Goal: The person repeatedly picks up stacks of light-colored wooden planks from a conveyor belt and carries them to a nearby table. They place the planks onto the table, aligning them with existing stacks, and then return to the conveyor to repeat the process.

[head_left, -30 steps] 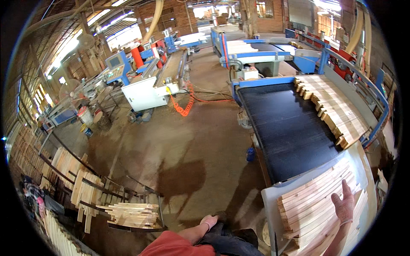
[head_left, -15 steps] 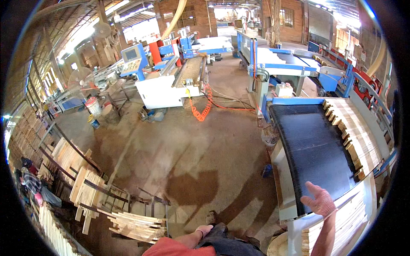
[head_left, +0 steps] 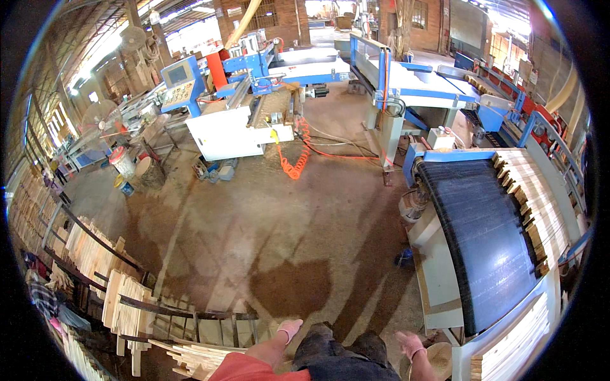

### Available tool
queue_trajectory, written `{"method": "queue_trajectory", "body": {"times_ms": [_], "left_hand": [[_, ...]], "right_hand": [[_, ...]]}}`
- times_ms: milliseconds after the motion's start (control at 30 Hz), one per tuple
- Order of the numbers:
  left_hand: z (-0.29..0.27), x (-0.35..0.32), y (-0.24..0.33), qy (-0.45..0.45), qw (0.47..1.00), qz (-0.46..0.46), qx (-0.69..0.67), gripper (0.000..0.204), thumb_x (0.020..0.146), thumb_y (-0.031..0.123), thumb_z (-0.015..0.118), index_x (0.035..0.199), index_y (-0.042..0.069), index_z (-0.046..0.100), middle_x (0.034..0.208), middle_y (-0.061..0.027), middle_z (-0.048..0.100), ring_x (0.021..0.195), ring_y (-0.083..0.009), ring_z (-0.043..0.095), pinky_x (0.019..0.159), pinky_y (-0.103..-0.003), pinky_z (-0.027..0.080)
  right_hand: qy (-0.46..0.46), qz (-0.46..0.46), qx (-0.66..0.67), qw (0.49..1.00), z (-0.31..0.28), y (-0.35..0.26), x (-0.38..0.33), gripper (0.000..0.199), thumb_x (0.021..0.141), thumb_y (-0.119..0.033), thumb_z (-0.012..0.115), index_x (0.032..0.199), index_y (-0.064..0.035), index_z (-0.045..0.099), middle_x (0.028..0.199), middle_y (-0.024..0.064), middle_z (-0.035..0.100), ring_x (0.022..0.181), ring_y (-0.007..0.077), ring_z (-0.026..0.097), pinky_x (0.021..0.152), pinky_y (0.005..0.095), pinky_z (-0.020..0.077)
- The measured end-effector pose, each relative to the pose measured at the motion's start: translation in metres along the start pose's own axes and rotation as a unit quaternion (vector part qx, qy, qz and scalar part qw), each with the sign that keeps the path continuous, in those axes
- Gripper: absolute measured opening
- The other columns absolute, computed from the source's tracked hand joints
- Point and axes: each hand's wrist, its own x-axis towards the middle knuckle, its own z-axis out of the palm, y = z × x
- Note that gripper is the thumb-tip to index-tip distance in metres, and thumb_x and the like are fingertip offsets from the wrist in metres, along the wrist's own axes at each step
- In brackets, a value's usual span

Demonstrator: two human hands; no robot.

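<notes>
Both hands are hanging empty: left hand loosely curled, right hand loosely open beside the wood strips (stacked just right). I'd be reaching for the nearest strip and gripping it flat.

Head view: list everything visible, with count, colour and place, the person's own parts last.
Conveyor belt: one, black, right.
Wooden slats: a row, pale, along the belt's far edge.
Slat stack: one, pale, lower right.
Woodworking machine: one, white and blue, upper centre.
Coiled hose: one, orange, beside that machine.
Slat racks: several, pale wood, lower left.
Left hand: one, pink glove, empty, bottom centre.
Right hand: one, pink glove, empty, beside the stack.
</notes>
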Motion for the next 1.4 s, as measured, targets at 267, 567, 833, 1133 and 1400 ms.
{"method": "queue_trajectory", "body": {"times_ms": [267, 567, 833, 1133, 1400], "left_hand": [[0.03, -0.016, -0.013, 0.02, 0.996, -0.057, -0.065, 0.071, 0.097, 0.059, 0.057, 0.128, -0.002, 0.073, 0.138, -0.0256, 0.07, 0.132, -0.0375, 0.064, 0.108, -0.047, 0.048], [0.047, -0.082, 0.049, -0.066, 0.969, -0.101, -0.217, 0.062, 0.096, 0.047, 0.06, 0.121, -0.008, 0.075, 0.121, -0.0192, 0.077, 0.111, -0.0289, 0.071, 0.097, -0.041, 0.051], [0.053, -0.067, 0.072, -0.033, 0.989, -0.053, -0.135, 0.068, 0.098, 0.054, 0.06, 0.13, -0.005, 0.071, 0.132, -0.024, 0.073, 0.122, -0.0354, 0.067, 0.104, -0.044, 0.049], [0.096, -0.02, 0.025, -0.082, 0.984, 0.087, 0.134, 0.057, 0.102, 0.049, 0.051, 0.135, 0.008, 0.07, 0.142, -0.0237, 0.067, 0.127, -0.0408, 0.066, 0.108, -0.044, 0.049], [0.084, -0.047, 0.055, -0.097, 0.966, 0.166, 0.172, 0.042, 0.103, 0.038, 0.052, 0.13, 0.012, 0.072, 0.131, -0.0273, 0.071, 0.122, -0.0437, 0.068, 0.103, -0.047, 0.052]], "right_hand": [[-0.079, -0.097, -0.556, 0.822, -0.025, 0.163, 0.004, 0.039, 0.104, -0.021, 0.051, 0.141, -0.0119, 0.056, 0.136, 0.0154, 0.068, 0.133, 0.0334, 0.063, 0.096, 0.0513, 0.0543], [0.047, 0.084, -0.403, 0.91, -0.054, 0.183, -0.022, 0.047, 0.1, -0.035, 0.059, 0.141, -0.0127, 0.061, 0.139, 0.0187, 0.069, 0.134, 0.0351, 0.063, 0.107, 0.046, 0.0496], [0.052, -0.038, -0.413, 0.909, -0.042, 0.142, -0.071, 0.052, 0.094, -0.043, 0.066, 0.137, -0.0149, 0.066, 0.134, 0.0225, 0.071, 0.127, 0.0413, 0.065, 0.106, 0.0479, 0.0493], [0.002, -0.09, -0.375, 0.923, -0.041, 0.169, -0.041, 0.042, 0.095, -0.039, 0.065, 0.127, -0.0113, 0.07, 0.114, 0.021, 0.075, 0.108, 0.0308, 0.069, 0.09, 0.0483, 0.0498], [0.126, -0.01, -0.246, 0.961, -0.031, 0.175, -0.061, 0.05, 0.094, -0.049, 0.068, 0.109, -0.0023, 0.076, 0.106, 0.0196, 0.076, 0.096, 0.0299, 0.068, 0.087, 0.0497, 0.05]]}}
